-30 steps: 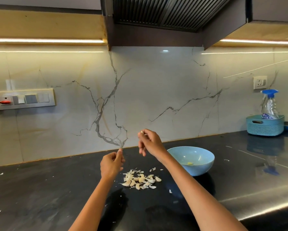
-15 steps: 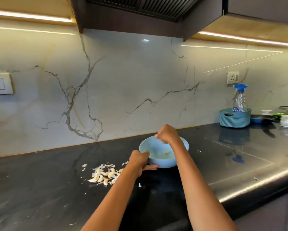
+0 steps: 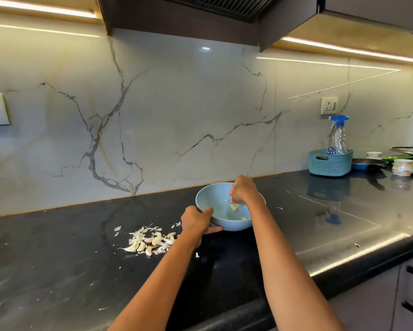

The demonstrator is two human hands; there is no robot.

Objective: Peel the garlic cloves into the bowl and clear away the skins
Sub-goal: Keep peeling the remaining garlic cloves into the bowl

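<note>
Although a few peeled pieces already lie in the bowl, you are only at the start of this task. Nearest to you, toward the front edge of the bench [image 3: 296, 240], small flakes of skin [image 3: 197, 255] are scattered on the dark surface. A little farther in, about midway between the front edge and the back wall, lies the pile of garlic cloves [image 3: 150, 241]; most of them seem to keep their skin, and loose skins are mixed among them, so I judge that the biggest part of the peeling is left.

Just to the right of the pile, your left hand [image 3: 195, 223] grips the near rim of the blue bowl [image 3: 205, 199], with the fingers curled over the edge and the thumb under the side, and the bowl looks a little tilted. Your right hand [image 3: 242, 191] is over the inside of the bowl with its fingers bunched and pointing down. I cannot tell if it holds a clove or has just let one go. On the bottom of the bowl you can see two or three pale yellow pieces of peeled garlic [image 3: 235, 207].

Nothing of the skins is cleared yet: they lie around the pile, and one flake [image 3: 279, 208] lies beyond the bowl toward the right end. Farther, near the back right corner, stands a teal basket [image 3: 331, 163] with a spray bottle [image 3: 338, 137], apart from the work.
</note>
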